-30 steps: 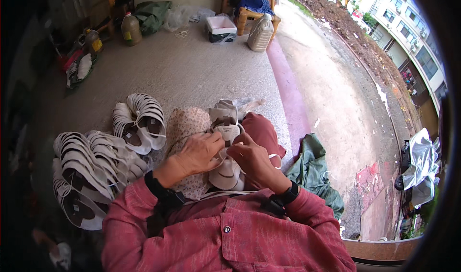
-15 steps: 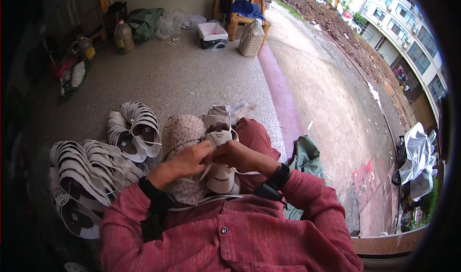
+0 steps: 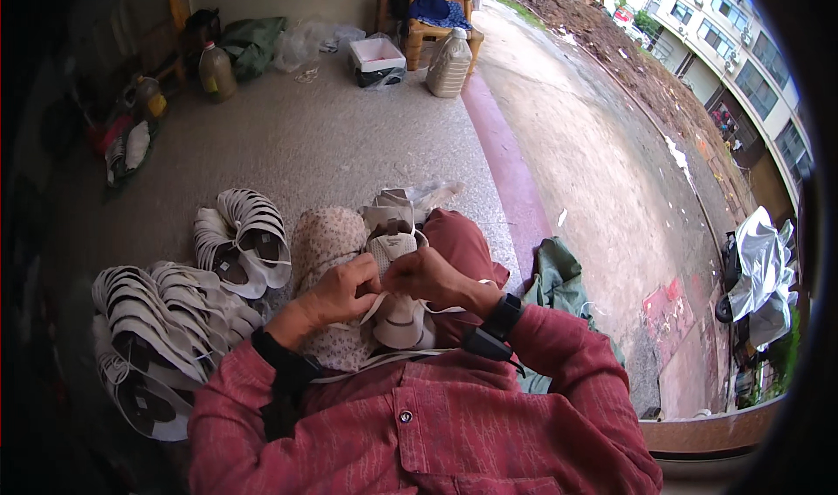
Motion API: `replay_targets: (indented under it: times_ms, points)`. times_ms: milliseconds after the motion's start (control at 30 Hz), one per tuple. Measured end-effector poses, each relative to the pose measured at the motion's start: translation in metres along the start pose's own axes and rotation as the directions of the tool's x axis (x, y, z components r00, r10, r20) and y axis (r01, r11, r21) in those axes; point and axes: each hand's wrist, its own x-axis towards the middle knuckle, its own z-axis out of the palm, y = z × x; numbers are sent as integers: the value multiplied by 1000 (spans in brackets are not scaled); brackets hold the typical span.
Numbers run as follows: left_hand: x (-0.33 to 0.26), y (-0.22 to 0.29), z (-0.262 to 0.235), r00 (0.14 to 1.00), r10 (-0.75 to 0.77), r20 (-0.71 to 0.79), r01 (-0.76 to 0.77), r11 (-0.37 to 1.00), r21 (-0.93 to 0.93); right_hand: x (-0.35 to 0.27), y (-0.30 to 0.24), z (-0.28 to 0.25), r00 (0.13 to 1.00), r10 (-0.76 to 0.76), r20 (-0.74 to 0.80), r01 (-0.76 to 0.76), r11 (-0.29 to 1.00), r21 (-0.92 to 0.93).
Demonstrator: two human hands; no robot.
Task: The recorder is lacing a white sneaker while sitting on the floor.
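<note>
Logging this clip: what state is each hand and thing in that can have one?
left hand: closed, pinching the white lace.
right hand: closed on the white shoe upper.
white shoe upper: held over the lap, partly laced.
white lace: slack, hanging.
stacked shoe uppers: piled, untouched.
plastic jug: upright, capped.
white box: open.

Speckled concrete floor [image 3: 349, 146], wooden chair [image 3: 432, 19], daylight

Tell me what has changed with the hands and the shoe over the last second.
The left hand and right hand have drawn closer together over the white shoe on the lap, fingers now nearly meeting at its lace. The view also tipped slightly. Both hands kept hold of the shoe; the shoe piles on the person's left stayed put.
</note>
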Motion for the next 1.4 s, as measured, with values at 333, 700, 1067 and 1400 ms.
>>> replay_targets:
  times_ms: [333,700,1067,1400]
  points:
    - [34,24,-10,973,-139,-182,130,990,-62,-32,-38,-75,822,-257,-508,351,932,97]
    - [51,40,13,908,-414,-61,209,575,-791,-7,-30,-42,794,-359,-490,418,908,12]
    - [41,34,24,861,-498,-103,224,553,-802,-11,-19,-34,899,-32,-436,268,829,492]
    - [42,39,21,869,-494,28,258,404,-878,-7,-29,-29,879,-98,-467,283,895,344]
